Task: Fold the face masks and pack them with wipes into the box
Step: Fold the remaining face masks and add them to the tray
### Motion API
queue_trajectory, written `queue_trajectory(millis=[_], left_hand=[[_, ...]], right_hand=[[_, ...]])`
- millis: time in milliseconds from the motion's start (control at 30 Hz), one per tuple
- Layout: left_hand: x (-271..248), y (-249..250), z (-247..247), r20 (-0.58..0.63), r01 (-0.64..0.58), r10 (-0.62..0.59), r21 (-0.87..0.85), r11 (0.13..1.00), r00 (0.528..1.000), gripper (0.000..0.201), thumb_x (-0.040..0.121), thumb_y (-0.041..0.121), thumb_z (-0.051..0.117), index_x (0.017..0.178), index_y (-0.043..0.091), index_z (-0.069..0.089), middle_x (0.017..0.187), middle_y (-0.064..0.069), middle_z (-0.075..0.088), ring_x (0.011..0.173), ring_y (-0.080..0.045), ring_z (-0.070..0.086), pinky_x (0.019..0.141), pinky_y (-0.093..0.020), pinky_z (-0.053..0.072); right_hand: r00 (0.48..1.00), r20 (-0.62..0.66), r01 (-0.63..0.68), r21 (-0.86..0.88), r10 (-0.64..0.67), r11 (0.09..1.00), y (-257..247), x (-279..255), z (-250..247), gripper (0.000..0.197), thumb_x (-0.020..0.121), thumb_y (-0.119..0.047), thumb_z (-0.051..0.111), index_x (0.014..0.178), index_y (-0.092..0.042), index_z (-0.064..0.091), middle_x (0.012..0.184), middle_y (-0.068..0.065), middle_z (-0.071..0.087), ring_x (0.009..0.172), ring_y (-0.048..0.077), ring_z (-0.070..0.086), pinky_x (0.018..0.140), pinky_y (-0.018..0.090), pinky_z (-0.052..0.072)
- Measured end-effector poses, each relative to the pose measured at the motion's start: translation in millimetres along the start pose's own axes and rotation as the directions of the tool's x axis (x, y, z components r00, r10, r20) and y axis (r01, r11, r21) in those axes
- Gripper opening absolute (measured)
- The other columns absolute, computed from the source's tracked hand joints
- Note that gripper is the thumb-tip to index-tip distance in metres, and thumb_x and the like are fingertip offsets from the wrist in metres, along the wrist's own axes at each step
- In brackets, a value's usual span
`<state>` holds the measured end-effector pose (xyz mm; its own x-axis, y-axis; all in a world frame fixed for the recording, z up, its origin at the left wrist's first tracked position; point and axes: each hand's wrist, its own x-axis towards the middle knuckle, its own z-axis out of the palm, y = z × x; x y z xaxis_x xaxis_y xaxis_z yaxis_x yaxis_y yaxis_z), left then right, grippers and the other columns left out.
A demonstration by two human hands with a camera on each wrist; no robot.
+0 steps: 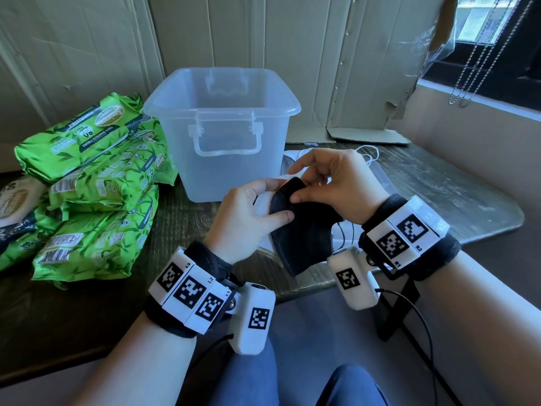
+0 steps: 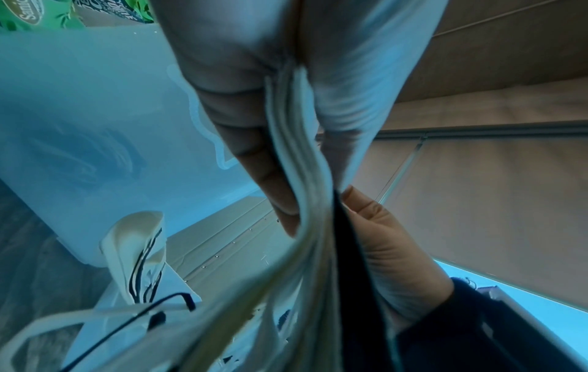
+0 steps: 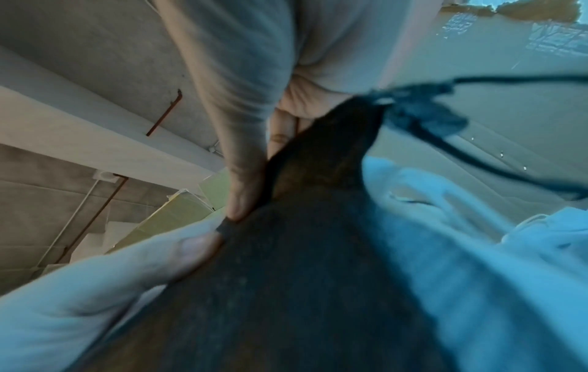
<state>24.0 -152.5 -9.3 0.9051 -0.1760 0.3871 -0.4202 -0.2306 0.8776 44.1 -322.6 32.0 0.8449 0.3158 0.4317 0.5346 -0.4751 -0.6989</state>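
A black face mask [image 1: 304,230] hangs between both hands above the table's front edge. My left hand [image 1: 251,212] grips a stack of folded white masks [image 2: 296,156] with the black mask against it, thumb pressed on the black fabric. My right hand [image 1: 328,183] pinches the black mask's top corner [image 3: 242,221] between thumb and fingers. Its black ear loop [image 3: 477,156] dangles to the right. The clear plastic box [image 1: 222,133] stands open just behind the hands. Green wipe packs [image 1: 96,183] are piled to the left.
More white masks with loops [image 1: 366,156] lie on the table right of the box. Cardboard sheets [image 1: 366,68] line the wall behind. The table's angled right edge [image 1: 497,218] is close by. A window with bead chains [image 1: 480,54] is at upper right.
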Motion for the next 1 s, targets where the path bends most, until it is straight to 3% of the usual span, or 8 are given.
queue_trajectory(millis=[300,433,600,667,733,833,933,1000], left_hand=[[-2,-2,3,-0.043,0.0,-0.003,-0.059,0.998,0.999,0.049,0.062,0.016,0.074,0.103,0.036,0.055,0.099,0.003,0.069,0.096,-0.018,0.065,0.095,-0.042,0.049],[0,-6,2,-0.057,-0.015,0.013,-0.033,0.999,0.998,0.042,0.07,0.001,0.077,0.09,0.033,0.059,0.094,0.017,0.065,0.094,-0.001,0.06,0.095,-0.022,0.043],[2,-4,0,-0.132,0.042,-0.048,-0.052,0.998,0.99,0.023,0.075,0.017,0.077,0.081,0.037,0.067,0.083,0.022,0.069,0.086,0.009,0.06,0.085,-0.009,0.041],[3,-3,0,-0.151,0.096,-0.12,-0.157,0.983,0.981,0.011,0.073,0.032,0.074,0.082,0.035,0.069,0.089,0.017,0.071,0.096,0.004,0.062,0.097,-0.019,0.043],[3,1,0,-0.128,0.127,-0.17,-0.287,0.949,0.977,0.014,0.075,0.039,0.063,0.079,0.031,0.074,0.096,0.011,0.073,0.105,-0.005,0.062,0.102,-0.038,0.045],[3,4,4,-0.07,0.115,-0.16,-0.429,0.896,0.985,0.023,0.081,0.033,0.057,0.084,0.021,0.076,0.101,0.0,0.073,0.107,-0.017,0.063,0.1,-0.047,0.045],[2,6,10,-0.062,0.094,-0.136,-0.449,0.889,0.989,0.018,0.078,0.02,0.059,0.09,0.017,0.072,0.097,-0.005,0.073,0.097,-0.019,0.066,0.095,-0.039,0.049],[3,4,12,-0.089,0.088,-0.135,-0.408,0.909,0.987,0.023,0.075,0.015,0.058,0.093,0.022,0.071,0.096,-0.001,0.073,0.097,-0.018,0.066,0.092,-0.036,0.051]], right_hand=[[0.999,0.033,-0.013,-0.208,0.021,0.978,5,-9,7,0.033,0.066,-0.016,0.08,0.074,-0.028,0.051,0.081,-0.007,0.042,0.078,0.016,0.043,0.072,0.02,0.035],[0.997,0.078,0.04,-0.206,-0.024,0.978,11,-10,7,0.024,0.068,-0.007,0.077,0.073,-0.019,0.056,0.076,-0.016,0.046,0.076,0.007,0.047,0.073,0.015,0.035],[0.995,-0.048,-0.09,0.043,0.092,0.995,18,-13,7,0.031,0.079,-0.002,0.067,0.075,-0.022,0.044,0.066,-0.008,0.049,0.061,-0.007,0.048,0.065,0.008,0.036],[0.979,-0.134,-0.117,0.24,0.152,0.964,18,-11,8,0.028,0.077,-0.006,0.065,0.076,-0.021,0.041,0.068,0.014,0.052,0.066,0.008,0.049,0.067,0.024,0.043],[0.97,-0.147,-0.123,0.392,0.194,0.912,15,-10,9,0.024,0.078,-0.005,0.061,0.079,-0.019,0.04,0.075,0.016,0.057,0.071,0.018,0.054,0.07,0.037,0.048],[0.974,-0.108,-0.131,0.455,0.2,0.881,9,-10,14,0.027,0.084,0.002,0.057,0.085,-0.017,0.039,0.081,0.011,0.059,0.069,0.021,0.058,0.065,0.041,0.052],[0.974,-0.082,-0.161,0.416,0.213,0.895,5,-9,20,0.031,0.088,0.005,0.053,0.086,-0.022,0.035,0.078,0.006,0.059,0.049,0.014,0.054,0.04,0.029,0.045],[0.972,-0.089,-0.166,0.4,0.219,0.901,5,-7,21,0.034,0.087,0.004,0.055,0.09,-0.025,0.037,0.081,0.005,0.061,0.065,0.019,0.06,0.057,0.038,0.054]])
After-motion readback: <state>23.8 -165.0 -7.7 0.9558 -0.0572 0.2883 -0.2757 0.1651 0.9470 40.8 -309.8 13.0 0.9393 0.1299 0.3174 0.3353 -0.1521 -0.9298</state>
